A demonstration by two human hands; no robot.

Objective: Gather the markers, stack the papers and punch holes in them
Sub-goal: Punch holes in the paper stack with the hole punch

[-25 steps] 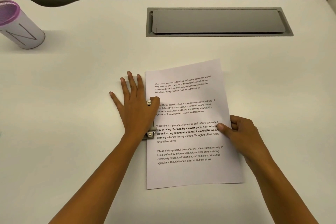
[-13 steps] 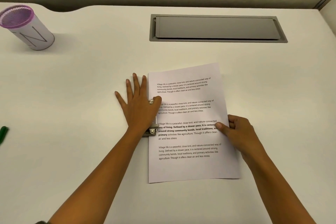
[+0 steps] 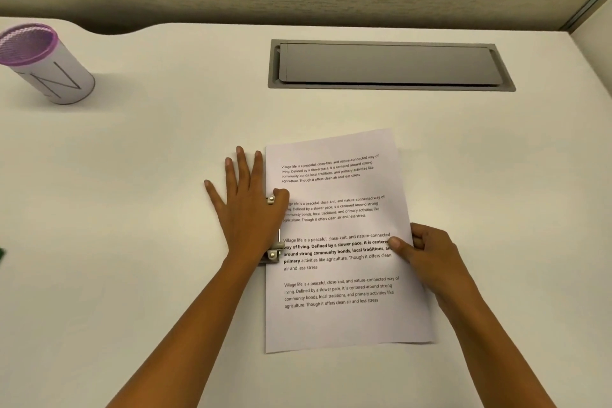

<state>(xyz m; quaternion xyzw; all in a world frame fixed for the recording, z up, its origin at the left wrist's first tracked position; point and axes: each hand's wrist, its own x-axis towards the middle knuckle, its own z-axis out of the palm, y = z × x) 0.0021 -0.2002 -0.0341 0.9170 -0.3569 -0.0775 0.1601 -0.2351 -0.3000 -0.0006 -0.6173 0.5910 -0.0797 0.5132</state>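
Note:
A stack of white printed papers [image 3: 341,321] lies on the desk in front of me. A metal hole punch [image 3: 274,250] sits at the stack's left edge, mostly hidden under my left hand [image 3: 246,209], which lies flat on it with fingers spread and the thumb resting on the paper. My right hand [image 3: 427,258] grips the stack's right edge, thumb on top and fingers curled underneath. A green marker [image 3: 2,253] shows only as a sliver at the far left frame edge.
A white cup with a purple rim [image 3: 43,63] stands at the back left of the white desk [image 3: 132,175]. A grey cable hatch [image 3: 387,64] is set into the desk behind the papers. A partition wall runs along the back.
Both hands and the papers hold the same pose. The camera has tilted up slightly, so the cup and hatch sit lower in the frame, and the green marker came into view at left.

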